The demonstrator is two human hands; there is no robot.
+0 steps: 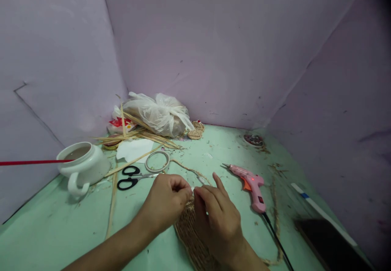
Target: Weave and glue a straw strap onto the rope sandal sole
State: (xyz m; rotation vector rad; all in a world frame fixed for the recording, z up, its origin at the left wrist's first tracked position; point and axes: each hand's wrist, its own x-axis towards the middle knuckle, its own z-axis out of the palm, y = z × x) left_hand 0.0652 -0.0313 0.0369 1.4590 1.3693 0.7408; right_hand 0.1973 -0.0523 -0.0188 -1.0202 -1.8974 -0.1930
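My left hand (166, 202) and my right hand (216, 218) meet over a woven jute mat (189, 234) that lies on the green table (76, 230). Both hands pinch a small pale piece at the mat's far edge, fingers closed on it; what the piece is I cannot make out. A jute cord (189, 169) runs from the mat toward the back. The mat is mostly hidden under my hands.
A pink glue gun (252, 183) with a black cable lies right of my hands. Black scissors (132, 177), a tape ring (157, 161), a white mug (82, 165), straw sticks (137, 134) and a plastic bag (159, 114) sit at left and back. Purple walls enclose the table.
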